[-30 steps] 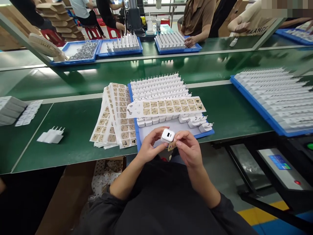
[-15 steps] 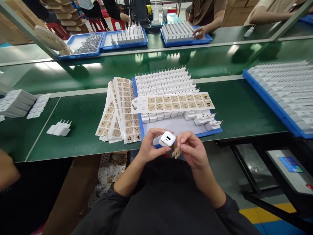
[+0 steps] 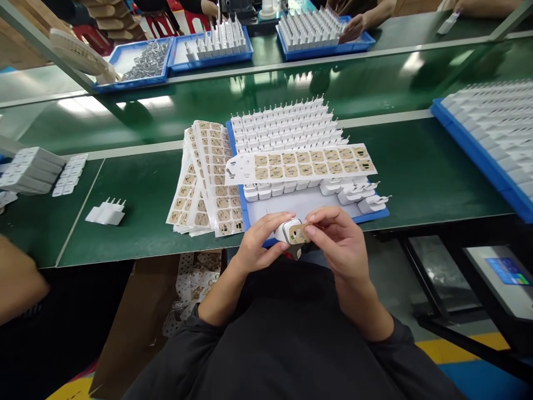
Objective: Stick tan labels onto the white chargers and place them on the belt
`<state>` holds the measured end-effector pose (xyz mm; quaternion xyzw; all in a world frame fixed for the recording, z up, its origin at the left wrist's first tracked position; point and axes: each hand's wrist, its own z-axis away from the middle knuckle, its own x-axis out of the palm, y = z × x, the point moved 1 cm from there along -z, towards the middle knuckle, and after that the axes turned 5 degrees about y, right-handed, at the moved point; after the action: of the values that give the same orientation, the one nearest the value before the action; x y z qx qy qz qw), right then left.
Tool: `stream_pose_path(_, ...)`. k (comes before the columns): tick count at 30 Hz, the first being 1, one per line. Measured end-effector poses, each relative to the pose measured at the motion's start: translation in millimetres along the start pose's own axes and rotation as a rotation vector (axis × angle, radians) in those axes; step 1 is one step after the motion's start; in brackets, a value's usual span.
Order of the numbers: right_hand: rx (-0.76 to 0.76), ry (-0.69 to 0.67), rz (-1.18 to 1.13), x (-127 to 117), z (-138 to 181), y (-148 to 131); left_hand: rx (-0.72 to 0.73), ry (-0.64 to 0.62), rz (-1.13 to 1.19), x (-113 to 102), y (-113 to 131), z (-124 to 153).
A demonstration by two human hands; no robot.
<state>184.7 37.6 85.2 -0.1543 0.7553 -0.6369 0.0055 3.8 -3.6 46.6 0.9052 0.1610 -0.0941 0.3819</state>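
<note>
My left hand grips a small white charger at the near edge of the green bench. My right hand pinches a tan sticker and presses it onto the charger's face. Just beyond both hands sits a blue tray packed with rows of white chargers, prongs up. A sheet of tan stickers lies across the tray's front rows.
A fan of used sticker sheets lies left of the tray. A few loose chargers rest further left. Another blue tray stands at right. Other people's hands work at trays across the belt. A machine panel sits lower right.
My right hand brought the sticker from below the charger up onto its face. The view tilted down slightly, and the hands now sit higher in the frame.
</note>
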Motion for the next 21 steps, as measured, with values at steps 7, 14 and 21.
stream_pose_path(7,-0.027,-0.022,0.015,0.5,0.1,-6.1,0.002,-0.037,-0.004,-2.5,2.5,-0.9)
stream_pose_path(14,-0.037,-0.034,0.021,-0.8,-0.3,-5.6,-0.008,-0.057,-0.013,-2.0,2.7,-1.0)
stream_pose_path(21,-0.026,-0.039,0.026,-1.3,1.0,-6.5,0.022,-0.048,0.003,-1.8,2.2,-2.3)
